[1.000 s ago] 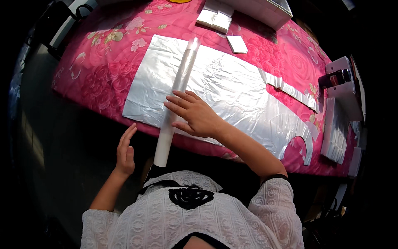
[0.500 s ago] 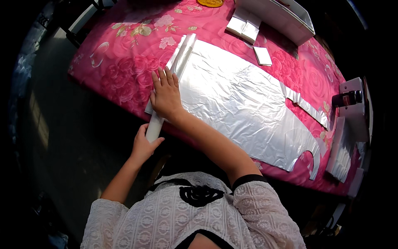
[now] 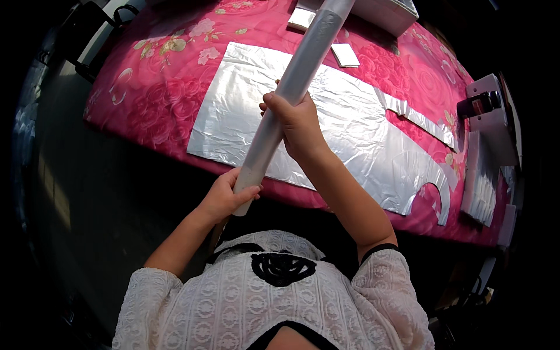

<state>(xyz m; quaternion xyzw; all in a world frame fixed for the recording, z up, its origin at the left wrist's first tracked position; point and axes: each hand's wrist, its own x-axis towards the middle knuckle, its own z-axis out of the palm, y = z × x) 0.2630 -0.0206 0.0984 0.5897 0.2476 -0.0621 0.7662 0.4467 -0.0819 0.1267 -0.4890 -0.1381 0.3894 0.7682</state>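
Observation:
A long roll of translucent plastic film (image 3: pixel 269 137) is up in the air, slanting from near my body toward the far side of the table. Its lower end is gripped by my left hand (image 3: pixel 230 191), fingers wrapped round it. Farther up, my right hand (image 3: pixel 296 119) closes round the middle of the roll, thumb on top. Beneath lies a flat, shiny silvery-white plastic apron (image 3: pixel 350 146), creased, with strap-like strips and a curved cut-out at its right end. The roll and my right arm cover part of it.
A pink floral tablecloth (image 3: pixel 157 111) covers the table. At the back are a white box (image 3: pixel 385 14) and small folded white packets (image 3: pixel 346 55). On the right stand a dark bottle (image 3: pixel 479 105), a white holder (image 3: pixel 487 125) and a stack of folded plastic (image 3: pixel 479 186).
The roll has come up off the apron's left end and swung to the right, now held in both hands. My right hand, earlier lying flat on it, has closed round it.

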